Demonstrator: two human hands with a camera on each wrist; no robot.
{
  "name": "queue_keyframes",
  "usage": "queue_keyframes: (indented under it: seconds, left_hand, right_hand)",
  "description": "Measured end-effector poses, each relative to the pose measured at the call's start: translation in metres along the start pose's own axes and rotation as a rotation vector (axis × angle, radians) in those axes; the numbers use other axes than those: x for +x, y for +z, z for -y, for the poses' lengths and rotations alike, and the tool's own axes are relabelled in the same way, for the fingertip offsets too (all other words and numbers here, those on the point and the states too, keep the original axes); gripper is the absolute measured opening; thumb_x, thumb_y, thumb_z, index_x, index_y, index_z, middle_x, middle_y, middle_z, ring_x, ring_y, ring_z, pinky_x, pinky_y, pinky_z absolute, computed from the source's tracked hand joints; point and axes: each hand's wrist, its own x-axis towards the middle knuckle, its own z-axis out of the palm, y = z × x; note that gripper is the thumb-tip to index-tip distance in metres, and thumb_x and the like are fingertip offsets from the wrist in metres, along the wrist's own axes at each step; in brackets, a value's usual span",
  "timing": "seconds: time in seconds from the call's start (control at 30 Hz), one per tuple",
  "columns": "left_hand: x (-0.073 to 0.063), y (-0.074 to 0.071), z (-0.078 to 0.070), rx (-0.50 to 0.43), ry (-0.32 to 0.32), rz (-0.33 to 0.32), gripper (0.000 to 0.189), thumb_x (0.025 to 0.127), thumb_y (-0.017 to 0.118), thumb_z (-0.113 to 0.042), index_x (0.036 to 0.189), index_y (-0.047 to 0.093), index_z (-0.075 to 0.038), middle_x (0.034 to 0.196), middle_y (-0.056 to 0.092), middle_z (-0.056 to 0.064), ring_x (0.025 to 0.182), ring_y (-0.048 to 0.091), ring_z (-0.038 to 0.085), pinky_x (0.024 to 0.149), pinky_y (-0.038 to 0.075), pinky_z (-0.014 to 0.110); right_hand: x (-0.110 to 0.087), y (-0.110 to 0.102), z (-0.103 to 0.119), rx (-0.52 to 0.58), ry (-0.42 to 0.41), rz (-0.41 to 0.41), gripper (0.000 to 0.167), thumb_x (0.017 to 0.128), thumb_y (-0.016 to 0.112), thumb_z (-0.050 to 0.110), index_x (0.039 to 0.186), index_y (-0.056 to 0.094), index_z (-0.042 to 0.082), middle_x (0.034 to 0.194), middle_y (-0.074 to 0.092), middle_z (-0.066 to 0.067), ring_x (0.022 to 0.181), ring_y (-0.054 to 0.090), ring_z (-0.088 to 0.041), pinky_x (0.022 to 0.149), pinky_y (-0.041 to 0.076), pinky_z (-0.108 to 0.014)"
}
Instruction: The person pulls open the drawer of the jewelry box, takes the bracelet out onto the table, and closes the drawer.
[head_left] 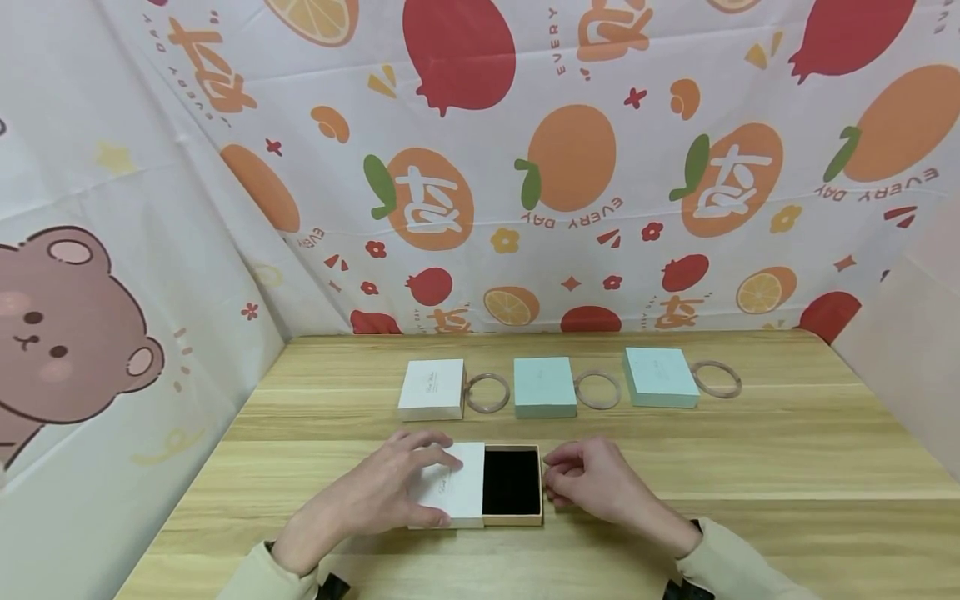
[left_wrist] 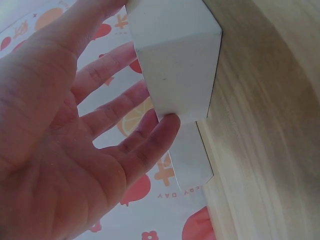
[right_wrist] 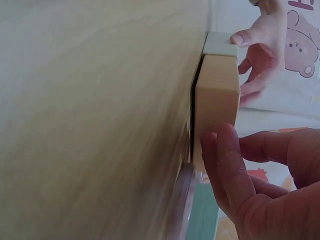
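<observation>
A white jewellery box lies on the table, its white sleeve (head_left: 468,483) on the left and its tan-edged tray (head_left: 513,521) slid partly out to the right. Black padding (head_left: 512,483) fills the exposed tray. My left hand (head_left: 401,483) holds the sleeve, thumb at its near edge and fingers over the top and far side. Past the tray's right end, my right hand (head_left: 596,483) has loosely bent fingers. In the right wrist view its fingertips (right_wrist: 227,137) overlap the tray's tan end (right_wrist: 217,107); whether they touch it I cannot tell.
Behind the hands stand a closed white box (head_left: 432,389) and two mint boxes (head_left: 544,387) (head_left: 660,377). Beside each lies a translucent bangle: the left bangle (head_left: 487,408), middle bangle (head_left: 600,407) and right bangle (head_left: 717,393). A printed curtain (head_left: 480,275) hangs behind the wooden table (head_left: 750,467).
</observation>
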Motion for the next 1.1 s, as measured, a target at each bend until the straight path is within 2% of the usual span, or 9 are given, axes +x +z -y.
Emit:
queue_keyframes:
  seconds: [0.23, 0.43, 0.67, 1.1]
  left_hand:
    - [-0.001, 0.001, -0.001, 0.011, 0.013, -0.015, 0.05, 0.074, 0.091, -0.039, 0.119, 0.073, -0.024, 0.137, 0.062, 0.005, 0.126, 0.053, 0.031, 0.097, 0.053, 0.054]
    - [0.0, 0.0, -0.001, 0.018, 0.014, -0.016, 0.05, 0.074, 0.091, -0.038, 0.119, 0.073, -0.024, 0.138, 0.062, 0.004, 0.127, 0.053, 0.031, 0.098, 0.053, 0.053]
    - [0.0, -0.001, -0.001, 0.019, 0.02, -0.022, 0.05, 0.075, 0.09, -0.04, 0.119, 0.073, -0.025, 0.138, 0.062, 0.004, 0.127, 0.053, 0.032, 0.098, 0.053, 0.054]
    - [0.0, -0.001, 0.0, 0.029, 0.033, -0.033, 0.051, 0.075, 0.09, -0.042, 0.12, 0.072, -0.026, 0.138, 0.062, 0.005, 0.127, 0.054, 0.033, 0.098, 0.053, 0.055]
  right_hand:
    - [0.0, 0.007, 0.0, 0.057, 0.045, -0.034, 0.032, 0.094, 0.067, 0.004, 0.122, 0.068, -0.01, 0.093, 0.076, -0.01, 0.08, 0.075, -0.017, 0.069, 0.063, -0.028]
    - [0.003, 0.011, -0.001, 0.048, 0.059, -0.079, 0.025, 0.096, 0.066, 0.004, 0.117, 0.071, -0.008, 0.088, 0.077, -0.009, 0.076, 0.075, -0.016, 0.066, 0.062, -0.027]
    - [0.007, 0.011, -0.002, 0.009, 0.057, -0.084, 0.021, 0.094, 0.065, 0.002, 0.112, 0.073, -0.006, 0.083, 0.075, -0.007, 0.073, 0.074, -0.016, 0.064, 0.061, -0.025]
    - [0.005, 0.013, -0.001, 0.066, 0.066, -0.102, 0.021, 0.092, 0.064, -0.002, 0.111, 0.073, -0.007, 0.084, 0.075, -0.007, 0.076, 0.076, -0.016, 0.069, 0.062, -0.027]
